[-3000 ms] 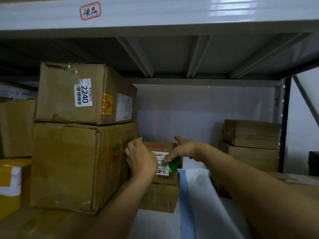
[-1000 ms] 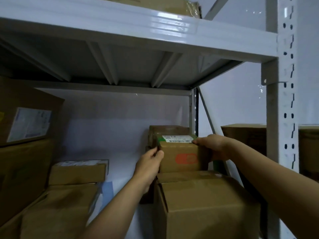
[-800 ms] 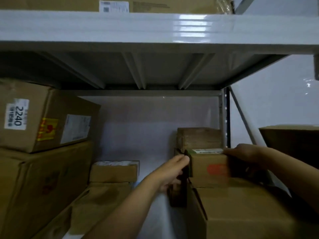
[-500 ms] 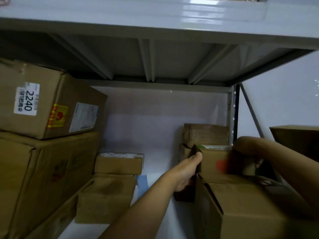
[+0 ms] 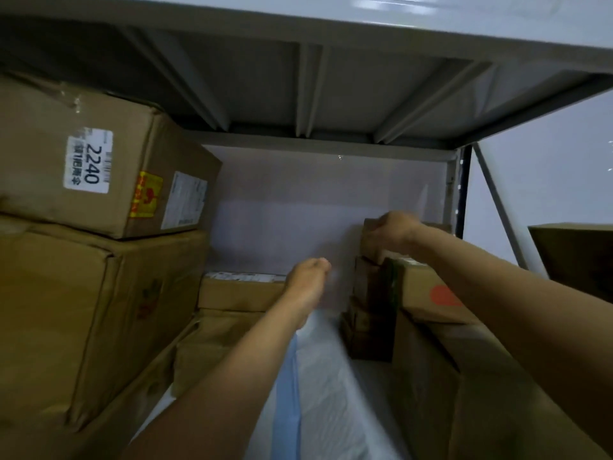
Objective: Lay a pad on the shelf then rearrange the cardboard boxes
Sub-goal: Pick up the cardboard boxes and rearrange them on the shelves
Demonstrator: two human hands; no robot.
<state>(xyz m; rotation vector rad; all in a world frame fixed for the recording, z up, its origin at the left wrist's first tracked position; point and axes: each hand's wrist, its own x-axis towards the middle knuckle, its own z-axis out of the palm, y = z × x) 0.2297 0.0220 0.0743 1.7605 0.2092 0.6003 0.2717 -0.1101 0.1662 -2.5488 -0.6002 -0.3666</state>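
A white pad (image 5: 326, 396) with a blue edge lies along the shelf floor between two groups of cardboard boxes. On the right, a small box with an orange mark (image 5: 431, 295) and green tape sits on top of a large box (image 5: 428, 386). Behind it stands a stack of dark boxes; my right hand (image 5: 393, 232) curls its fingers over the front left corner of the top back box (image 5: 438, 229). My left hand (image 5: 308, 280) hovers in the gap over the pad, fingers straight and together, holding nothing.
On the left, a box labelled 2240 (image 5: 89, 161) rests on a bigger box (image 5: 83, 310). Beside them a flat small box (image 5: 238, 292) lies on another box (image 5: 215, 346). The upper shelf's underside (image 5: 308, 81) hangs low overhead. Another box (image 5: 574, 257) stands outside at far right.
Both hands have let go of the orange-marked box, which now rests on the large right box. My right hand rose to the back box; my left hand drifted left over the pad.
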